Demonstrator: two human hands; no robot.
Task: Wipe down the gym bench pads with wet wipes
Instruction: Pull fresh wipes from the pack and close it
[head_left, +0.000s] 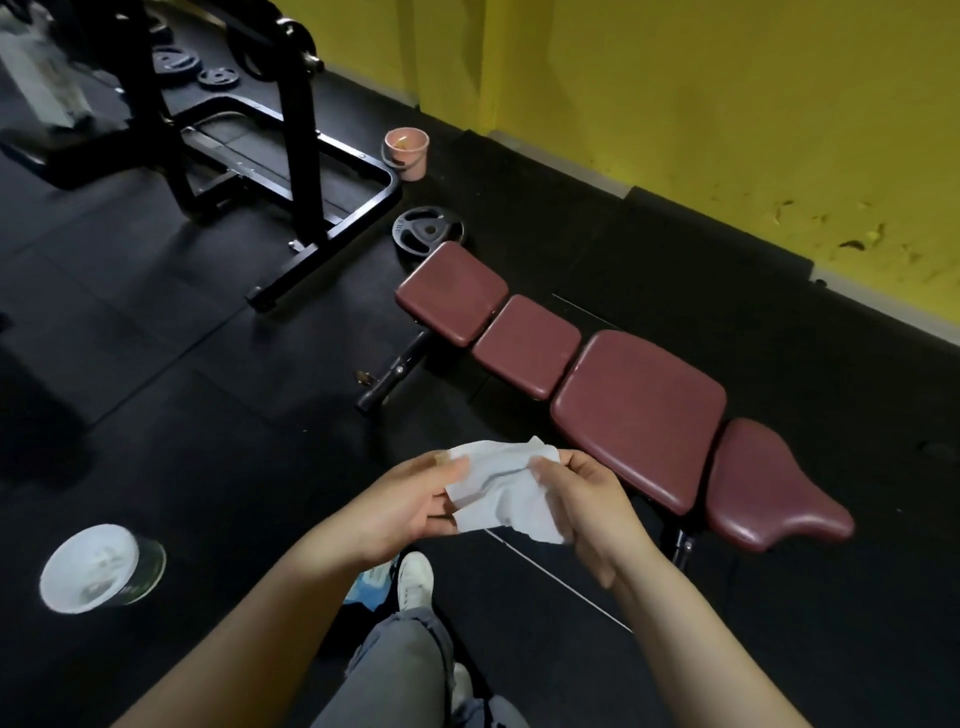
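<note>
The crumpled white wet wipe (501, 493) is held in front of you, above the black rubber floor (218, 415) and just short of the bench; your left hand (415, 501) pinches its left edge and your right hand (582, 499) grips its right side, spreading it open; to your left a white-lidded round tub (98, 566) stands on the floor; beyond your hands, the four maroon padded vinyl bench pads (636, 415) lie flat in a row, well apart from the wipe; none looks wet, so I judge wiping has not begun and every pad remains; farther off, a black weight plate (426, 231) and pink bucket (407, 153) sit near the yellow wall (727, 104).
</note>
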